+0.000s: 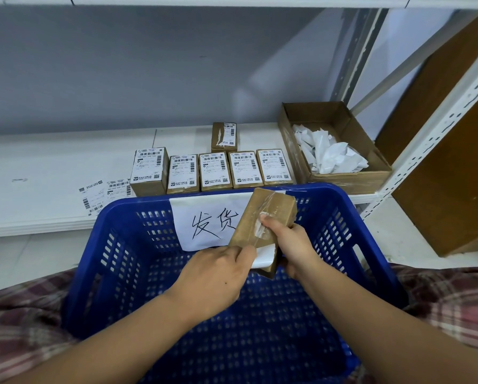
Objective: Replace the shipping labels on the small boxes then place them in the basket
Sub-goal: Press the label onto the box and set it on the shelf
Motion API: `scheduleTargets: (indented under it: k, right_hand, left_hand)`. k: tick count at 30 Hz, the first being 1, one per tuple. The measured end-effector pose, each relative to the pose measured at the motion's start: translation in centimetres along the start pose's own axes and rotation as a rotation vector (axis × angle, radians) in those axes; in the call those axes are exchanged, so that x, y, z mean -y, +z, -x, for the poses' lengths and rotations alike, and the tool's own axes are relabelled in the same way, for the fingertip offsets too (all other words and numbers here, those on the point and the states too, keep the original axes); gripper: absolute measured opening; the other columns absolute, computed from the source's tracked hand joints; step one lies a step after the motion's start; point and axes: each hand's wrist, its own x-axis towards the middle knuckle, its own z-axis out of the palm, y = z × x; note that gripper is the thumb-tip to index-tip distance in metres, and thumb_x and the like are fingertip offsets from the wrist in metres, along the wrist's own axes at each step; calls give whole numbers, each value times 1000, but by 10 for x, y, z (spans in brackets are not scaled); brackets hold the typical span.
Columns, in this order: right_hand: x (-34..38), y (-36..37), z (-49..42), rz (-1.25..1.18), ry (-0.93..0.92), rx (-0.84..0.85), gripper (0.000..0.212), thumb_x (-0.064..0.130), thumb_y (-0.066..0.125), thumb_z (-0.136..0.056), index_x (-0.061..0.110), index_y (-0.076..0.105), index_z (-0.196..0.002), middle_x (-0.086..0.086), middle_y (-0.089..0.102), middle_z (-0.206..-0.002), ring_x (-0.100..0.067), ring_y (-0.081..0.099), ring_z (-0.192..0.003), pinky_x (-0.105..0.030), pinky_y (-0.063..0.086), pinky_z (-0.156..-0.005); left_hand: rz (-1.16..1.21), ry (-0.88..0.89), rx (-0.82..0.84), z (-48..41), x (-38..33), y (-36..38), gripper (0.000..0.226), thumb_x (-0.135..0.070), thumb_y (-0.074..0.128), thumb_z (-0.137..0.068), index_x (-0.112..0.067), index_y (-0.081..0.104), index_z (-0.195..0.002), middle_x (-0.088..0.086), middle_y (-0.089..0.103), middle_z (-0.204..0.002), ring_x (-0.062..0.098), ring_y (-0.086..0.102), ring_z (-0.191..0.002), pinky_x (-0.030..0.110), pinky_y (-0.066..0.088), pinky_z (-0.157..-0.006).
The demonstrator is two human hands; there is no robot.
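With the right hand gripping the small brown cardboard box, the left hand, pinching its white paper label, should pull low and slow toward seven o'clock.

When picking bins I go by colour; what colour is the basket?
Blue basket, with a white paper sign on its far wall; head view.

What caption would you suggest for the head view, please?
Over the basket, the right hand holds a box while the left hand pinches its label; six more boxes wait on the shelf.
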Motion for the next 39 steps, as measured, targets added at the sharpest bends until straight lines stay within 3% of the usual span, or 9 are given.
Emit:
scheduleTargets:
  k: [12,16,18,21,24,28,33,36,39]
  right_hand:
    - [5,-5,-3,-5,-12,-28,34,30,77,-82,9,66,-107,-6,74,-95,-21,71,-82,-30,55,-65]
    - [7,-18,-13,-86,12,-126,52,29,79,-80,8,56,-122,-10,70,-104,-26,69,-91,-43,56,-83]
    - [14,-33,-19,-157,61,-189,55,30,78,-80,9,52,-124,-12,69,-105,-29,69,-91,-46,56,-83]
    - [20,-44,-24,-148,111,-133,55,32,78,-80,11,52,-124,-14,68,-107,-31,68,-94,-48,54,-81]
    - [16,-33,-23,-48,99,-19,58,34,78,-80,12,52,-127,-11,68,-111,-29,66,-99,-46,53,-83]
    - [9,-22,-20,59,6,34,61,34,79,-78,14,51,-128,-5,67,-113,-22,66,-98,-45,52,-88]
    - [7,-22,-22,88,-67,49,74,38,80,-72,13,45,-132,-7,63,-123,-21,64,-105,-40,53,-90]
    - [4,-20,-22,106,-45,-9,80,43,77,-77,16,34,-139,-7,55,-128,-22,61,-107,-41,53,-88]
    - [7,-14,-21,99,10,-46,67,46,71,-84,17,33,-131,-6,55,-117,-20,60,-95,-34,52,-68]
  left_hand:
    - [1,146,-27,1,3,-5,40,-2,65,-56,-15,35,-79,-1,48,-52,14,39,-38,20,19,-39]
    - [83,116,-37,5,0,-5,23,-5,57,-63,-14,48,-83,-3,51,-56,13,40,-41,20,22,-38]
    - [140,52,-59,8,3,-5,16,-8,47,-69,-14,51,-83,-4,50,-55,13,38,-40,20,25,-33]
    - [175,-132,-64,8,15,-4,19,-3,63,-72,-14,53,-83,-5,49,-56,10,32,-40,23,30,-29]
    - [345,-400,8,2,24,-8,17,-14,57,-92,-19,46,-103,-8,47,-75,8,42,-55,22,35,-46]
    - [720,-638,-11,0,28,-11,31,-36,62,-85,-26,41,-105,-2,60,-97,16,59,-86,37,51,-76]
    - [941,-889,-172,-6,35,-12,32,-37,69,-81,-21,47,-100,-6,66,-84,1,55,-65,16,43,-60]
    - [1093,-973,-237,-8,40,-10,27,-27,67,-86,-16,49,-104,-1,70,-88,6,60,-64,24,51,-64]
    - [1216,-1029,-268,-9,43,-6,28,-24,66,-87,-10,53,-107,0,69,-83,5,58,-52,27,53,-64]
